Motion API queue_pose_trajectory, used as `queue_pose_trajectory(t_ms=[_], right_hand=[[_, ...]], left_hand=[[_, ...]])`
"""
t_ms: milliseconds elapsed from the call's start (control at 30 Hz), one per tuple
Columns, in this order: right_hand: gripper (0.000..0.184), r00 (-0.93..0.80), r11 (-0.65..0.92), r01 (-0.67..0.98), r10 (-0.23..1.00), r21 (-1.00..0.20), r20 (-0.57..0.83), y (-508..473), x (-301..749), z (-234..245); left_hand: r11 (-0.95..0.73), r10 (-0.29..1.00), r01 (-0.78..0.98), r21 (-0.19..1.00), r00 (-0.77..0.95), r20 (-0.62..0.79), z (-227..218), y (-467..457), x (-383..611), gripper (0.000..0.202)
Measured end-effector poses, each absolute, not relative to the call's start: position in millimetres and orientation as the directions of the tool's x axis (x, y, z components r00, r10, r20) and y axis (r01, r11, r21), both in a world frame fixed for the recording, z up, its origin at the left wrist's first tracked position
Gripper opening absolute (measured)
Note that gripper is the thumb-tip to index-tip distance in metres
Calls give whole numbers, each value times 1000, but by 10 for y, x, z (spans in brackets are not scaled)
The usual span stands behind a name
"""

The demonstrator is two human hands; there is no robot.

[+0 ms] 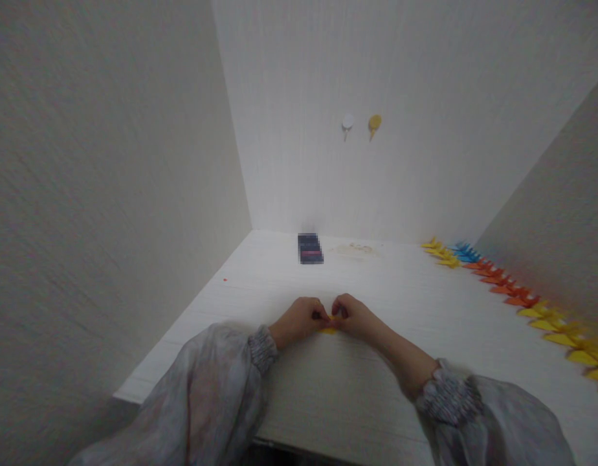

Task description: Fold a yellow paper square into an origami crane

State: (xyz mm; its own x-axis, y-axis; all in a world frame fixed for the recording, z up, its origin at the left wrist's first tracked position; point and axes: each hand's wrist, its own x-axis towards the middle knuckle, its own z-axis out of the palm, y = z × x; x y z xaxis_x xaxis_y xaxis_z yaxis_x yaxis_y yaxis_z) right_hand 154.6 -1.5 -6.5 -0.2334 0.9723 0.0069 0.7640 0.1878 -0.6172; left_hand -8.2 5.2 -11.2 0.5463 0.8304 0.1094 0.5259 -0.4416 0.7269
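Observation:
Near the middle of the white table, a small piece of yellow paper (329, 330) sits between my two hands, mostly covered by the fingers. My left hand (305, 318) pinches it from the left side. From the right, my right hand (350, 316) closes thumb and finger on the same paper. The fingertips of both hands nearly meet over it. How the paper is folded cannot be made out.
Folded paper cranes run in a row down the right side: yellow cranes (561, 330), orange cranes (507, 283), blue cranes (466, 251). A dark blurred rectangle (310, 249) lies at the back. Two hooks (375, 122) hang on the wall. Panels rise left and right.

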Motion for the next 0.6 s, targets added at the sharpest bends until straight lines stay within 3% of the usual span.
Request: queue_pose_trajectory(t_ms=[433, 600], right_hand=[[13, -262, 224, 803, 965, -552, 12, 1, 1552, -81], [14, -262, 213, 795, 965, -568, -5, 28, 1578, -57]], left_hand=[[-505, 772, 524, 687, 630, 86, -50, 71, -107, 18], [-690, 675, 552, 469, 724, 142, 59, -5, -152, 23]])
